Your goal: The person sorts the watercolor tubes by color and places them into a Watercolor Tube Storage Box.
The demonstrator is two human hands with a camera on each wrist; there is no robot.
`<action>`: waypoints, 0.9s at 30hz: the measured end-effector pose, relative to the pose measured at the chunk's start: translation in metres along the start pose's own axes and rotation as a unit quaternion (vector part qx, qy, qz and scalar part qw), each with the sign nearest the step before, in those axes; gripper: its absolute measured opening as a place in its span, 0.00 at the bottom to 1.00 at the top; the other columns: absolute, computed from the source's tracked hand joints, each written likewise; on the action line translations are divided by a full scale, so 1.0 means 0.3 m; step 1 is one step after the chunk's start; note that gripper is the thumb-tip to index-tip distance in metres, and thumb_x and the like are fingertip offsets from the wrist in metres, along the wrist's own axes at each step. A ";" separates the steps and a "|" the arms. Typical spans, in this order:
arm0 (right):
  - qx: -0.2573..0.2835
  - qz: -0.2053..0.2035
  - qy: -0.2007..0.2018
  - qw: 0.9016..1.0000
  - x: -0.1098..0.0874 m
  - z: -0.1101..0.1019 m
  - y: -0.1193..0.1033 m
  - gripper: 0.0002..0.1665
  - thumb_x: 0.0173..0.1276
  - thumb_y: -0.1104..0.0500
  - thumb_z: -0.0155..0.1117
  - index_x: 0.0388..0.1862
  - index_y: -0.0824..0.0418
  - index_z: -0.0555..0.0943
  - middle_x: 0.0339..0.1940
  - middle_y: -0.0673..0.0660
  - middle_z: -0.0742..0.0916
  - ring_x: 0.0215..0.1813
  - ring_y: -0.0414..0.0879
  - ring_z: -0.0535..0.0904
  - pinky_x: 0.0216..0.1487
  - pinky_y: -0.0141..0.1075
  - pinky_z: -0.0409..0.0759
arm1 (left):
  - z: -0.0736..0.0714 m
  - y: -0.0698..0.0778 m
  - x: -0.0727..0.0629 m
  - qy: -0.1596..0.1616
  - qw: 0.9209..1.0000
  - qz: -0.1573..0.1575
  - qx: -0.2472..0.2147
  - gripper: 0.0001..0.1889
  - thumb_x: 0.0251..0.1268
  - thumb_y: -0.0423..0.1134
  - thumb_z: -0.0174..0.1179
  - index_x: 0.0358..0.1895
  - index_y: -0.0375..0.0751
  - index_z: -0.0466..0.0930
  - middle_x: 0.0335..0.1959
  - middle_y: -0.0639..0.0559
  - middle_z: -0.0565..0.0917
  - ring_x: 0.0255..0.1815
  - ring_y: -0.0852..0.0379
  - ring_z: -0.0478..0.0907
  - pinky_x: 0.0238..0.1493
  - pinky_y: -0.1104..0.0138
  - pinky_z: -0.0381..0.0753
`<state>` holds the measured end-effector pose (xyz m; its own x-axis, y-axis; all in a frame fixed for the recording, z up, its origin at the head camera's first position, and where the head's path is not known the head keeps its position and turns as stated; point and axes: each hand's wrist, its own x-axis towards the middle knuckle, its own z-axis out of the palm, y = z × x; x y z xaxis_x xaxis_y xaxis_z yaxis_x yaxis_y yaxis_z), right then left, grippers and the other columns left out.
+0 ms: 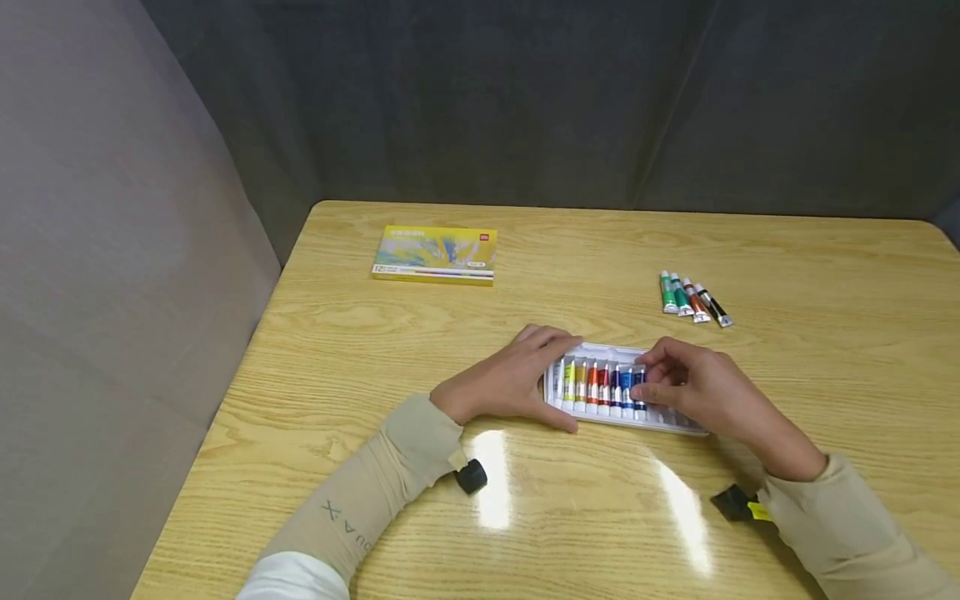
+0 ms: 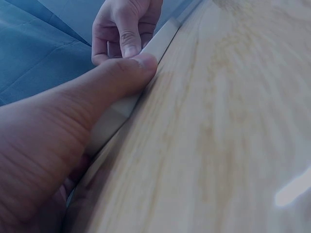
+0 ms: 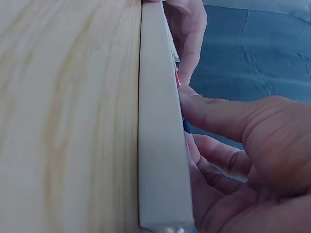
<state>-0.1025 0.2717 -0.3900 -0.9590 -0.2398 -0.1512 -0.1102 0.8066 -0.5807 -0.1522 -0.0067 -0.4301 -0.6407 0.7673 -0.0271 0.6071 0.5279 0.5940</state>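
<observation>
A white plastic tray (image 1: 622, 422) lies on the table with a row of paint tubes (image 1: 592, 387) in it, running from white and yellow through red to blue. My left hand (image 1: 517, 375) grips the tray's left end, thumb along the near side and fingers at the far corner. With thumb and fingers, my right hand (image 1: 697, 387) pinches a dark blue paint tube (image 1: 640, 402) at the right end of the row. Beyond it, the tray's right part is partly hidden under that hand. In the right wrist view the tray's side wall (image 3: 163, 121) stands beside the right thumb.
A yellow paint box (image 1: 435, 254) lies at the back left of the wooden table (image 1: 562, 517). Several loose tubes, among them a green tube (image 1: 668, 293) and a black tube (image 1: 714, 306), lie behind the tray to the right. A dark curtain (image 1: 487, 100) hangs behind.
</observation>
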 end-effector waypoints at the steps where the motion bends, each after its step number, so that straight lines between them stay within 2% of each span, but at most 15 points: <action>1: -0.002 0.000 0.001 1.000 0.000 0.001 0.000 0.17 0.66 0.54 0.77 0.48 0.60 0.83 0.36 0.54 0.86 0.34 0.42 0.77 0.33 0.29 0.76 | 0.000 0.000 0.000 0.000 1.000 0.000 0.000 0.61 0.49 0.71 0.74 0.83 0.51 0.54 0.78 0.55 0.63 0.77 0.59 0.59 0.79 0.61 0.69; 8: -0.003 0.009 0.003 1.000 0.003 0.005 0.003 0.18 0.65 0.55 0.77 0.49 0.60 0.82 0.36 0.55 0.86 0.35 0.43 0.77 0.33 0.29 0.76 | -0.002 0.002 -0.002 -0.002 1.000 -0.001 -0.001 0.61 0.49 0.71 0.74 0.84 0.51 0.54 0.79 0.55 0.63 0.77 0.58 0.59 0.79 0.61 0.68; 18: 0.004 0.015 0.000 1.000 0.002 0.005 0.004 0.23 0.67 0.51 0.76 0.55 0.60 0.81 0.37 0.55 0.86 0.33 0.42 0.78 0.32 0.30 0.76 | 0.001 0.002 -0.001 0.000 1.000 -0.003 -0.005 0.61 0.49 0.71 0.74 0.84 0.51 0.54 0.80 0.56 0.62 0.78 0.59 0.58 0.80 0.61 0.67; 27: 0.030 0.030 -0.007 0.999 0.000 0.005 0.005 0.17 0.74 0.53 0.68 0.56 0.58 0.81 0.35 0.55 0.86 0.31 0.40 0.82 0.30 0.32 0.79 | -0.002 0.003 -0.002 0.000 1.000 -0.002 -0.006 0.60 0.50 0.69 0.74 0.84 0.51 0.54 0.80 0.55 0.62 0.78 0.58 0.58 0.79 0.60 0.68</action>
<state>-0.1023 0.2720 -0.3922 -0.9597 -0.1992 -0.1981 -0.0357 0.7858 -0.6174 -0.1516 -0.0068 -0.4291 -0.6433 0.7650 -0.0294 0.5991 0.5270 0.6028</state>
